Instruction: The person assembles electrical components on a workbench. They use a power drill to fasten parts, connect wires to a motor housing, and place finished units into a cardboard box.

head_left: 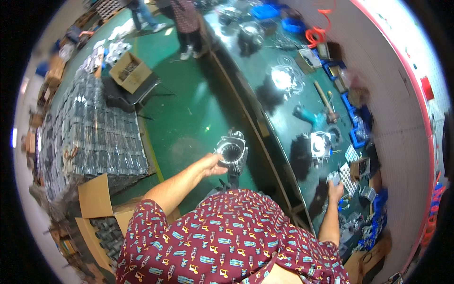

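My left hand [212, 165] grips the rim of a silver cast-metal housing [232, 150] with a round, ribbed bore, held over the green floor in front of me. Its thumb and fingers close on the housing's near left edge. Out to the right, my right hand [336, 190] reaches onto the green workbench [302, 182]. Its fingers close round a small pale grey part [334, 178] whose exact kind I cannot make out. Farther along the bench sits another metal housing [320, 145], brightly lit. Beyond it lie a teal power tool [309, 116] and a wooden-handled hammer [325, 98].
Blue bins [357, 135] and a white perforated tray [349, 179] line the bench's right side. At left are stacked grey castings [94, 128], an open carton [101, 208] of dark grey parts, and a box [130, 72] on a black chair [125, 97]. Two people stand at the back.
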`<act>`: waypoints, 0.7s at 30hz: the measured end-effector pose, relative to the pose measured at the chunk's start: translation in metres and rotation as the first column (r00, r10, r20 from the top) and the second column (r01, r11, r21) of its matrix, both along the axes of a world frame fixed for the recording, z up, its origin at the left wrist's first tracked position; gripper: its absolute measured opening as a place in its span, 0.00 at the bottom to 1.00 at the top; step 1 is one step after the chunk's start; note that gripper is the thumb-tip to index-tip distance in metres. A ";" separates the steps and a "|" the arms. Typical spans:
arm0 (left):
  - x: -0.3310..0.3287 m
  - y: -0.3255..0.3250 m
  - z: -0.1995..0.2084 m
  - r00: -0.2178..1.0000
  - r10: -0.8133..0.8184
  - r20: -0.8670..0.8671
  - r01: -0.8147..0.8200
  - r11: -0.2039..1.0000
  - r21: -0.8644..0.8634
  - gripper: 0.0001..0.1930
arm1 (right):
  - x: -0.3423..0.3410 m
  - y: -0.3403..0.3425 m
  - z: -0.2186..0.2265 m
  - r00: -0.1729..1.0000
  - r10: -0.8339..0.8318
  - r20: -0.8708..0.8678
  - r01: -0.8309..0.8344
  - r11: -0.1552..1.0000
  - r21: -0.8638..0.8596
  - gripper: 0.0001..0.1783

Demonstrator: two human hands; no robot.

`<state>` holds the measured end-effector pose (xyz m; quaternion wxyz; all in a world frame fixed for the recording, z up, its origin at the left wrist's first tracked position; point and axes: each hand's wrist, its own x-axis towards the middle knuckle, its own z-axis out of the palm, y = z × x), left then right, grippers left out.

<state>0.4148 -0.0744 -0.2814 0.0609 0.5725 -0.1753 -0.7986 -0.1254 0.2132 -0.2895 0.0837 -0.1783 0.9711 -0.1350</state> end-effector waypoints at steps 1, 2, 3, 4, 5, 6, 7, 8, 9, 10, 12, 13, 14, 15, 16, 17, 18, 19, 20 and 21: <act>0.014 0.002 0.001 0.999 0.027 -0.043 -0.027 1.000 -0.006 0.18 | 0.003 0.002 0.003 0.999 -0.012 -0.033 0.013 0.999 0.030 0.43; 0.024 0.006 0.006 0.998 0.053 0.036 -0.053 0.999 0.007 0.17 | 0.007 0.003 0.013 1.000 -0.010 -0.027 0.011 1.000 0.022 0.44; 0.037 0.011 -0.001 0.996 0.090 0.003 -0.090 0.996 0.006 0.18 | 0.006 0.004 0.021 1.000 -0.012 -0.006 0.012 0.999 0.046 0.46; 0.046 0.019 -0.002 0.992 0.129 0.004 -0.129 0.991 0.016 0.18 | 0.008 0.009 0.031 0.999 -0.020 -0.028 0.021 0.999 0.043 0.47; 0.054 0.022 -0.004 0.987 0.158 0.000 -0.158 0.987 0.026 0.18 | 0.007 0.016 0.037 0.996 -0.033 -0.083 0.035 0.999 0.029 0.48; 0.068 0.027 -0.007 0.985 0.173 0.029 -0.174 0.984 0.033 0.17 | 0.031 0.002 0.061 0.992 -0.082 -0.098 0.086 0.996 0.035 0.46; 0.080 0.032 -0.016 0.983 0.185 0.003 -0.185 0.983 0.025 0.17 | 0.028 0.024 0.054 0.987 -0.098 -0.127 0.083 0.990 -0.116 0.41; 0.087 0.033 -0.010 0.978 0.204 0.051 -0.206 0.977 0.047 0.16 | 0.040 0.031 0.056 0.977 -0.162 -0.139 0.149 0.984 -0.102 0.34; 0.094 0.034 -0.003 0.971 0.221 0.095 -0.228 0.971 0.075 0.16 | 0.050 0.041 0.052 0.965 -0.182 -0.187 0.164 0.980 -0.108 0.30; 0.103 0.036 -0.001 0.964 0.248 0.099 -0.256 0.964 0.077 0.16 | 0.064 0.051 0.047 0.978 -0.093 -0.189 0.049 0.973 -0.225 0.26; 0.129 0.038 -0.003 0.941 0.325 0.090 -0.332 0.940 0.075 0.15 | 0.131 0.033 0.056 0.978 0.040 -0.205 -0.104 0.946 -0.308 0.18; 0.137 0.036 0.001 0.930 0.352 0.108 -0.361 0.930 0.072 0.14 | 0.146 0.037 0.036 0.977 0.131 -0.171 -0.186 0.913 -0.364 0.15; 0.148 0.035 0.002 0.919 0.374 0.124 -0.385 0.920 0.078 0.14 | 0.167 0.030 0.024 0.986 0.153 -0.072 -0.169 0.891 -0.422 0.11; 0.155 0.031 0.002 0.909 0.393 0.140 -0.406 0.910 0.083 0.13 | 0.189 0.014 0.023 0.983 0.178 0.044 -0.138 0.877 -0.461 0.10; 0.161 0.025 0.002 0.901 0.406 0.153 -0.422 0.902 0.089 0.13 | 0.205 -0.003 0.023 0.968 0.229 0.099 -0.158 0.869 -0.470 0.10; 0.166 0.021 0.003 0.894 0.420 0.153 -0.435 0.896 0.084 0.13 | 0.219 -0.022 0.023 0.947 0.281 0.157 -0.176 0.861 -0.478 0.10; 0.178 0.015 0.006 0.888 0.434 0.153 -0.448 0.890 0.078 0.13 | 0.239 -0.043 0.029 0.913 0.357 0.197 -0.203 0.817 -0.540 0.09; 0.189 0.009 0.009 0.881 0.448 0.154 -0.462 0.884 0.073 0.13 | 0.256 -0.067 0.035 0.871 0.434 0.232 -0.223 0.768 -0.601 0.08; 0.192 0.001 0.012 0.872 0.472 0.129 -0.483 0.873 0.068 0.15 | 0.263 -0.094 0.043 0.839 0.481 0.254 -0.251 0.757 -0.604 0.07; 0.200 -0.006 0.007 0.852 0.515 0.097 -0.522 0.850 0.066 0.15 | 0.270 -0.123 0.050 0.799 0.530 0.285 -0.280 0.746 -0.605 0.06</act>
